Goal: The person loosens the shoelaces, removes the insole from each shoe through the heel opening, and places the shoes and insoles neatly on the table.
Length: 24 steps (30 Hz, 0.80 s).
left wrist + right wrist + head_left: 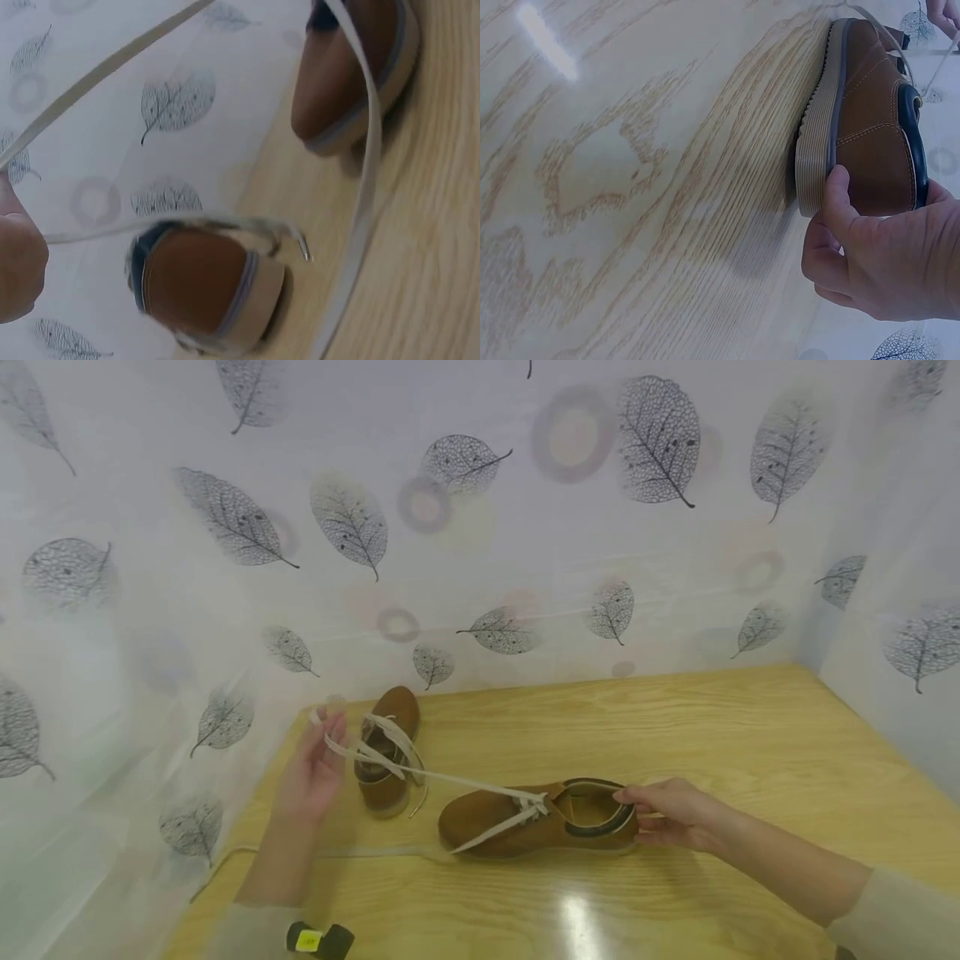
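A brown leather shoe (487, 822) lies on the wooden table, its toe to the left. My right hand (675, 814) grips its heel, with fingertips at the dark padded collar. In the right wrist view, the thumb (840, 191) presses the back of the heel above the thick pale sole. From the eyelets a flat cream shoelace (465, 779) stretches left to my raised left hand (318, 772), which holds it. The lace's tipped end (304, 247) dangles from that hand in the left wrist view. A second brown shoe (386, 797) stands beside the left hand.
The second shoe points to the back, with its own loose laces (393, 731) over it. A pale strand (367, 852) trails across the table under the left forearm. A leaf-printed curtain (510, 552) hangs along the table's back and sides.
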Available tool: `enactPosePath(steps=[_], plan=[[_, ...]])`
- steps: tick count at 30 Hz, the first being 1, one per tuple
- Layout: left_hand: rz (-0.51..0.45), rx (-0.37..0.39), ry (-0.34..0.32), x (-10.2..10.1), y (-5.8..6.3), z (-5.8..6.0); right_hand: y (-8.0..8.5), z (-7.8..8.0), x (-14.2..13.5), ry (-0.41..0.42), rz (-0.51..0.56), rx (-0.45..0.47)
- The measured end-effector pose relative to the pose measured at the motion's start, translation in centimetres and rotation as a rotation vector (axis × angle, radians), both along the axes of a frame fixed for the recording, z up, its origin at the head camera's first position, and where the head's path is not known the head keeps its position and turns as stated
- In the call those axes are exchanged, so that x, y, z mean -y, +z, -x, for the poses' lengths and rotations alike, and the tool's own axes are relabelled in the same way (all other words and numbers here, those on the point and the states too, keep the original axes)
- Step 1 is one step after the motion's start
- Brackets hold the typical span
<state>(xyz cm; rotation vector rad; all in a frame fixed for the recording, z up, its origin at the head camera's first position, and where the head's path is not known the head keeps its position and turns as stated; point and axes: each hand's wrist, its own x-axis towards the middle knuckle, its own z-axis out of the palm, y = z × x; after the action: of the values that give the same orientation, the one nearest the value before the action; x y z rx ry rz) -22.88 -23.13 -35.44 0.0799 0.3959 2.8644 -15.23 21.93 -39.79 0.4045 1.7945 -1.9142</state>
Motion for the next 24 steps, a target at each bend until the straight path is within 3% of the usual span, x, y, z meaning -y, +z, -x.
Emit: enactPosePath(steps=[3, 8, 12, 19, 24], plan=[[-0.049, 0.074, 0.045, 1.5, -0.3, -0.5, 0.1, 0.0, 0.0, -0.004, -0.010, 0.006], [-0.076, 0.135, 0.119, 3.8, -0.5, -1.2, 0.1, -0.1, 0.1, -0.006, -0.020, 0.015], [-0.098, 0.256, 0.176, 5.7, -0.9, -1.3, 0.1, -0.1, 0.2, -0.002, -0.021, 0.014], [-0.179, 0.437, 0.207, 8.3, -3.2, -1.1, 0.1, -0.1, 0.1, -0.004, -0.011, 0.009], [-0.120, 0.483, 0.199, 10.0, -4.8, -1.1, 0.0, -0.1, 0.1, 0.005, -0.014, 0.003]])
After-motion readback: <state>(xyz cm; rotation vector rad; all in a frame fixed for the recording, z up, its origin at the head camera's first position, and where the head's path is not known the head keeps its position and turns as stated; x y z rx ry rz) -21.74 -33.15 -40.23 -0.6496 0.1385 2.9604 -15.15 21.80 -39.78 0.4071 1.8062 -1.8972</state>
